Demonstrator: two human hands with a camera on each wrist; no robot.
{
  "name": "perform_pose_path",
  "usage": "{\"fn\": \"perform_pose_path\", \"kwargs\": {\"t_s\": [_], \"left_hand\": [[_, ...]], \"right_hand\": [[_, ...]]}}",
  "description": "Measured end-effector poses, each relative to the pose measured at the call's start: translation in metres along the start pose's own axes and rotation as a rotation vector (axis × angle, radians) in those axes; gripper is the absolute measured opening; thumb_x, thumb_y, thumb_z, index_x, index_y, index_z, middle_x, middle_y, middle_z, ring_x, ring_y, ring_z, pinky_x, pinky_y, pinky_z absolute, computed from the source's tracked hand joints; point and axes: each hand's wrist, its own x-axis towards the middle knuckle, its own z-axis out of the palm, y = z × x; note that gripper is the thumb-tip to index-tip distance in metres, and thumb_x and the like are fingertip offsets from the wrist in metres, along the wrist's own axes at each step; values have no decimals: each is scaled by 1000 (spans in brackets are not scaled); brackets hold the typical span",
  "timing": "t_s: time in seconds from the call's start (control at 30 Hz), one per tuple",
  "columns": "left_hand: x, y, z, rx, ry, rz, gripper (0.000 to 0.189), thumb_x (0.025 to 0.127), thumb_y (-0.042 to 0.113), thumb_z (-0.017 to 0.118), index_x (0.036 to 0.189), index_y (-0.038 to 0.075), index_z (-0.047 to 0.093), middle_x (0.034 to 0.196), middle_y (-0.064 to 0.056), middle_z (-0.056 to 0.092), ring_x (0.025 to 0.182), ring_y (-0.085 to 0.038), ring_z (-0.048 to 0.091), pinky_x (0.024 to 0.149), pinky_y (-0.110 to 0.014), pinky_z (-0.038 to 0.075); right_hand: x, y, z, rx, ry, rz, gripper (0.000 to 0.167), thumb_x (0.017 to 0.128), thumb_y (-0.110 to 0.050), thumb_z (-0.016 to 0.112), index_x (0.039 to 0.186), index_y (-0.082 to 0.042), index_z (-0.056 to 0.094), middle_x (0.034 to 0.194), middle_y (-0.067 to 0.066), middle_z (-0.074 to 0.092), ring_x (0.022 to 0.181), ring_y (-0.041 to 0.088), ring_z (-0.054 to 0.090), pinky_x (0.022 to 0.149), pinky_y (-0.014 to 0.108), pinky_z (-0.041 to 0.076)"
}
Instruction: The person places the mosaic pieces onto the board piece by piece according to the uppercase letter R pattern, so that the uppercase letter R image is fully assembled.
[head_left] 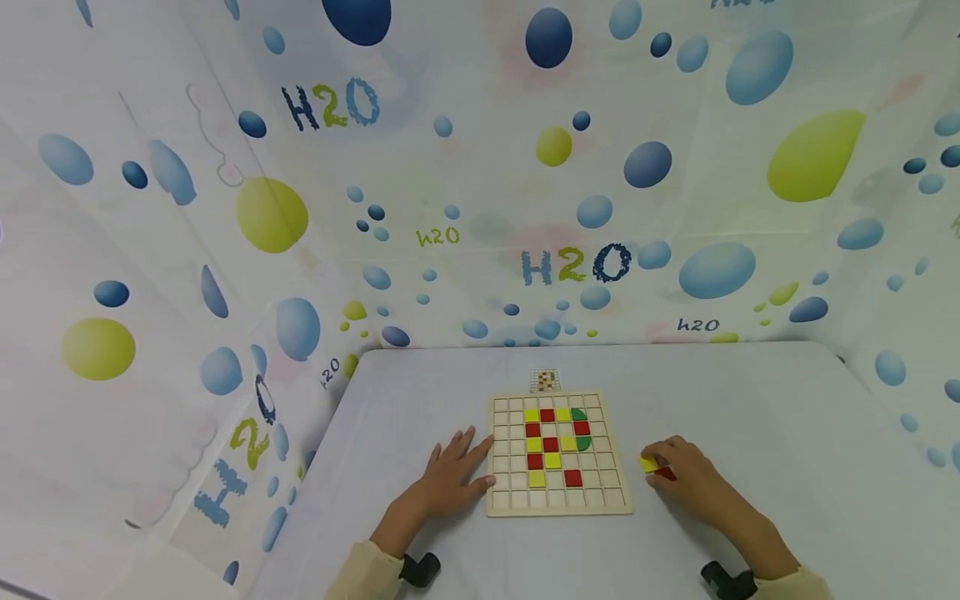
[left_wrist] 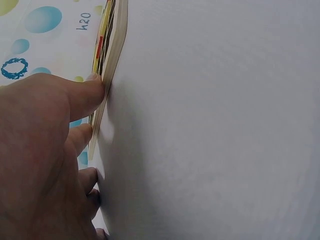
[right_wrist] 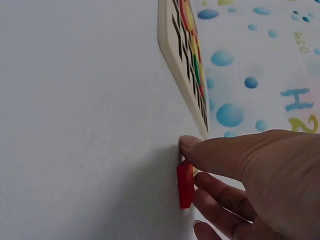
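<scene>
A square wooden grid board [head_left: 555, 498] lies on the white table, with yellow, red and green tiles set in its cells. My left hand [head_left: 456, 475] rests at its left edge with fingers spread; in the left wrist view the thumb [left_wrist: 87, 97] touches the board's rim [left_wrist: 116, 45]. Right of the board, my right hand [head_left: 690, 479] pinches a yellow tile [head_left: 647, 464] at its fingertips. Close under those fingers is a red tile [head_left: 665, 473], seen from its side as a red block [right_wrist: 185, 185] in the right wrist view. The yellow tile is mostly hidden there.
A small pattern card [head_left: 545, 381] lies just behind the board. White tabletop [head_left: 420, 387] surrounds the board. Behind the table hangs a curtain [head_left: 480, 183] printed with blue and green drops. Dark wrist cameras [head_left: 422, 570] are strapped to both wrists.
</scene>
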Motion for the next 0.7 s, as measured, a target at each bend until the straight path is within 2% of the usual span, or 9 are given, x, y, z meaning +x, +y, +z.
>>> {"fn": "perform_pose_path", "kwargs": {"t_s": [0.1, 0.2, 0.37, 0.47, 0.57, 0.7], "left_hand": [[-1, 1, 0, -1, -5, -10, 70, 105, 54, 56, 166, 24, 37, 175, -15, 24, 162, -41, 20, 125, -71, 14], [-1, 1, -1, -14, -9, -5, 70, 105, 54, 55, 166, 24, 37, 175, -15, 24, 162, -40, 19, 125, -71, 13], [-1, 3, -3, -27, -11, 15, 70, 106, 53, 55, 166, 23, 37, 174, -17, 24, 161, -42, 19, 125, -72, 13], [-2, 3, -4, -18, -6, 11, 70, 106, 53, 55, 166, 22, 37, 174, -18, 24, 161, -43, 20, 124, -72, 13], [-2, 2, -4, -2, 1, 5, 70, 105, 53, 55, 166, 22, 37, 174, -17, 25, 161, -43, 20, 125, -72, 14], [-1, 0, -1, -6, 5, 17, 69, 106, 53, 55, 165, 22, 38, 174, -18, 25, 161, -43, 21, 124, -73, 14]], "right_hand": [[3, 7, 1, 25, -2, -26, 29, 89, -10, 85, 116, -7, 73, 103, 2, 63, 89, 13, 55, 75, 31, 51], [4, 9, 2, 31, 4, -28, 31, 89, -9, 85, 116, -6, 72, 103, 2, 62, 88, 12, 55, 75, 30, 51], [0, 6, -7, 23, -38, 95, 35, 89, -16, 86, 116, -3, 67, 104, 9, 61, 92, 21, 59, 80, 41, 55], [-2, 5, -14, 27, -72, 170, 32, 91, -17, 84, 113, -3, 65, 103, 11, 61, 93, 23, 59, 80, 44, 55], [-4, 8, -17, 34, -68, 180, 29, 92, -13, 82, 112, -1, 64, 100, 12, 61, 90, 24, 60, 78, 44, 55], [-11, 15, -16, -23, -8, 196, 32, 89, -15, 85, 110, 0, 66, 100, 13, 62, 91, 26, 60, 79, 47, 55]]}}
